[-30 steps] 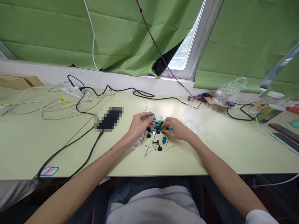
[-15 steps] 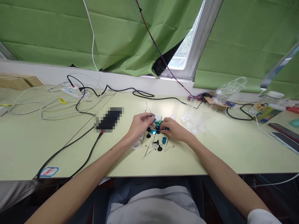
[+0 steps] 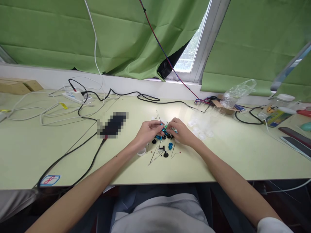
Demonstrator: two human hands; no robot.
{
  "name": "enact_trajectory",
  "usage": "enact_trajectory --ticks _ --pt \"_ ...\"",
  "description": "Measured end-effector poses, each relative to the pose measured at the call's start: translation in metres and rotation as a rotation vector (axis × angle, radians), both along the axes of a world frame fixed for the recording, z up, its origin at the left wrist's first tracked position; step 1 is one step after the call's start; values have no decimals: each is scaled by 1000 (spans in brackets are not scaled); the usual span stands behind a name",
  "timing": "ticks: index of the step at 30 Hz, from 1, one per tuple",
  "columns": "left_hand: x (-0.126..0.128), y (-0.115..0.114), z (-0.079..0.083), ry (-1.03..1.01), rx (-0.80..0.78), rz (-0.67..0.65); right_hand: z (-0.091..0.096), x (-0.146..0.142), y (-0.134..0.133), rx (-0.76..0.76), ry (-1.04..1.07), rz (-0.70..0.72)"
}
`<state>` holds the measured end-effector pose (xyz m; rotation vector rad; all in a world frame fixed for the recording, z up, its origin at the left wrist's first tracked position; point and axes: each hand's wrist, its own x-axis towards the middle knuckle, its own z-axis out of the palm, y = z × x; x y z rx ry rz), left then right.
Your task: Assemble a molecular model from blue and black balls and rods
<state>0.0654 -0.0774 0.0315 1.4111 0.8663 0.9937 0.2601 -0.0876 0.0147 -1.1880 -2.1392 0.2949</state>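
My left hand (image 3: 147, 132) is closed in a pinch on a small blue piece (image 3: 161, 124) with a thin bent metal wire (image 3: 159, 116) rising from it. Close beside it, my right hand (image 3: 181, 129) has its fingers curled around something small, mostly hidden; blue and green bits show between the hands. Just below them lie black round-headed pieces (image 3: 166, 154) and a translucent blue part (image 3: 170, 146). Several thin bent metal rods (image 3: 153, 158) are spread in front, and a white round cap (image 3: 141, 152) sits near my left wrist.
Clear plastic containers with white round ends (image 3: 202, 132) stand to the right. A blurred-out dark device (image 3: 114, 124) with a cable lies left. Black and white cables cross the table's back and left. Farther right are a plastic bag (image 3: 239, 94), a jar and phones (image 3: 295, 147).
Both hands have shifted slightly right. The wire at my left hand has moved right and down with it, and my right fingers are raised and more curled.
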Motion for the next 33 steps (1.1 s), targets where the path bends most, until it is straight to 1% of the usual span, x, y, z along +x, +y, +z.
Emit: enact_trajectory --ticks 2,4,6,9,12,15,18,25,29,33 --pt "0 0 -2 6 -1 -21 3 0 1 16 135 -23" --pt "1 0 -3 17 -2 -39 6 -1 1 -15 295 -35" --pt "2 -2 -4 33 -5 -55 7 -3 1 -97 457 -34" --pt "3 -5 -3 62 1 -73 7 -6 2 -250 641 -17" --pt "5 -6 -3 52 6 -83 6 -8 2 -376 783 21" --pt "5 -6 -4 27 12 -84 6 -8 3 -485 875 73" --pt "6 -4 -5 29 39 -87 6 -9 2 -558 918 109" --pt "5 -4 -7 46 86 -95 7 -11 0 -590 895 175" --pt "5 -5 -6 38 96 -108 11 -13 -4 -602 829 178" --pt "5 -5 -4 55 109 -110 11 -14 -6 -567 709 133"
